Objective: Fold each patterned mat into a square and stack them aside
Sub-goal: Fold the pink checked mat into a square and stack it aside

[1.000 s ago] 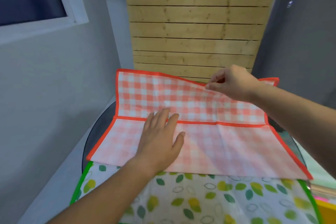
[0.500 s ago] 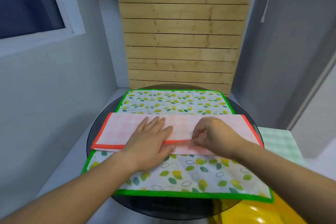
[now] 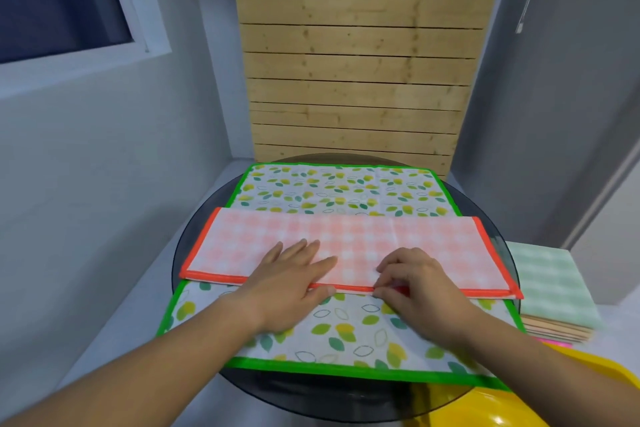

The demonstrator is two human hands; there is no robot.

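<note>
A pink checked mat (image 3: 408, 246) with an orange border lies folded into a long strip across the middle of a leaf-patterned mat (image 3: 332, 187) with a green border. My left hand (image 3: 294, 274) lies flat on the strip near its front edge, fingers straight. Just to its right, my right hand (image 3: 412, 284) has its fingers curled down on the strip's orange front hem, pinching it. Both mats lie on a round dark glass table (image 3: 346, 399).
A stack of folded mats (image 3: 550, 288), a pale green checked one on top, sits to the right of the table. A yellow object (image 3: 485, 406) shows at the bottom right. A wooden slat wall (image 3: 356, 80) stands behind, grey walls on both sides.
The far half of the pink mat, held up a second ago by my right hand, has come down onto the near half. Since half a second ago the hands have barely moved.
</note>
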